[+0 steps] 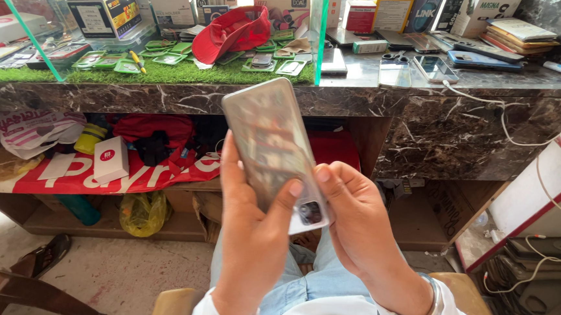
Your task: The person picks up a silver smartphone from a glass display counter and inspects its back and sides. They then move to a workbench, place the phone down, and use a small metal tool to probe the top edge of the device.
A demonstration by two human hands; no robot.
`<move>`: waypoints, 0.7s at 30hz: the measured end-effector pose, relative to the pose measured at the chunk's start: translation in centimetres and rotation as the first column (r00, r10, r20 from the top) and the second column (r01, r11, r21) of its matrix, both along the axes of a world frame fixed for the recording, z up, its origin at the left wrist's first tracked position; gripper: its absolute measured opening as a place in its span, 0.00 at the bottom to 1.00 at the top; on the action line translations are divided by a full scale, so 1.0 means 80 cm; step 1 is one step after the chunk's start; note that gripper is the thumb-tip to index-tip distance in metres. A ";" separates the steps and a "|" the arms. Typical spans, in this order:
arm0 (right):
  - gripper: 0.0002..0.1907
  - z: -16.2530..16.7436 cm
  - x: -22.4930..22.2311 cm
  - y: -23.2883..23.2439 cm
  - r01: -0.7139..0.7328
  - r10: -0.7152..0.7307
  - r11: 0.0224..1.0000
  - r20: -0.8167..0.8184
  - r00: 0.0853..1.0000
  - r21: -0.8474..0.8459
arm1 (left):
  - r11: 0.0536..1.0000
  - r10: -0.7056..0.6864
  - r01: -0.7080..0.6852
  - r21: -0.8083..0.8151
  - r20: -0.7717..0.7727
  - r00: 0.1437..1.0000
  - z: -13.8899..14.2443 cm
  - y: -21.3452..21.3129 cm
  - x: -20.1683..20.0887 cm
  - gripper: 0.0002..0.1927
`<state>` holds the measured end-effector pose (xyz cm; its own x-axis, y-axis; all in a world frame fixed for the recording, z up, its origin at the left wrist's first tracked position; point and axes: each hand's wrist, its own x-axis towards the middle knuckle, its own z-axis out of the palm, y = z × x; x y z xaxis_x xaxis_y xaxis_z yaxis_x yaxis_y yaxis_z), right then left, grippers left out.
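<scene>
A silver smartphone [270,144] is held up over my lap, back side facing me, with its camera cluster at the lower end near my thumbs. My left hand [247,240] grips it from the left, thumb laid across its lower part. My right hand [358,227] holds the lower right corner, thumb tip touching the edge. A metal watch band circles my right wrist. Both sleeves are white and my knees in blue jeans show below.
A dark marble counter [426,114] stands ahead with several phones [434,67] and boxes on top. A glass case [165,34] holds a red cap [232,31] on green turf. Shelves below hold bags and a white box [111,159]. White cables [515,136] hang at right.
</scene>
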<state>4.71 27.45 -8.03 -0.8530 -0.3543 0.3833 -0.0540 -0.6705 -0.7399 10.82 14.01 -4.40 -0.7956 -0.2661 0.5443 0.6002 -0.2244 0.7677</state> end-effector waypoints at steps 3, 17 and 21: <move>0.10 0.014 0.007 0.003 -0.062 0.061 0.994 0.005 0.998 0.092 | 0.997 0.080 -0.080 0.002 -0.026 0.996 0.003 -0.009 -0.003 0.44; 0.11 -0.002 0.001 0.008 -0.087 0.087 0.994 -0.012 0.996 -0.059 | 0.997 0.043 -0.046 -0.069 -0.046 0.998 0.005 -0.003 0.006 0.45; 0.09 0.011 0.006 0.010 -0.090 0.089 0.993 0.006 0.996 0.071 | 0.989 0.096 -0.105 -0.107 -0.080 0.992 0.005 -0.013 0.003 0.44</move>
